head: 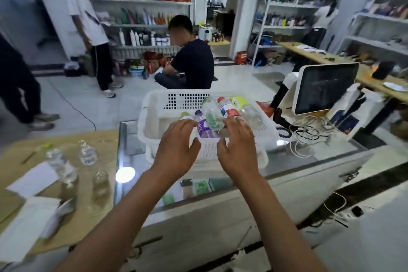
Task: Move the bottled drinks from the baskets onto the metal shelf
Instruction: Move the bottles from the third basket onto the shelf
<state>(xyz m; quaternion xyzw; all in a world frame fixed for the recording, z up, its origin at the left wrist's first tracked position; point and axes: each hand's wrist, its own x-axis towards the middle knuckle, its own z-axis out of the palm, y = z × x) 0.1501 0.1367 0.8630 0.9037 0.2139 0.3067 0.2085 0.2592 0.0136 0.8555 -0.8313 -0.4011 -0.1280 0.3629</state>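
Observation:
A white plastic basket stands on the glass counter and holds several bottled drinks lying on their sides. Among them are a purple-label bottle, a clear bottle with green print, a red-label bottle and a yellow-green-label bottle. My left hand hovers over the basket's near rim, fingers spread, fingertips beside the purple-label bottle. My right hand is next to it, fingers relaxed, fingertips by the red-label bottle. Neither hand holds anything.
Three clear water bottles stand on the cardboard-covered table at the left, with papers near them. A monitor and tangled cables sit right of the basket. A person sits on the floor behind the basket; others stand by white shelves.

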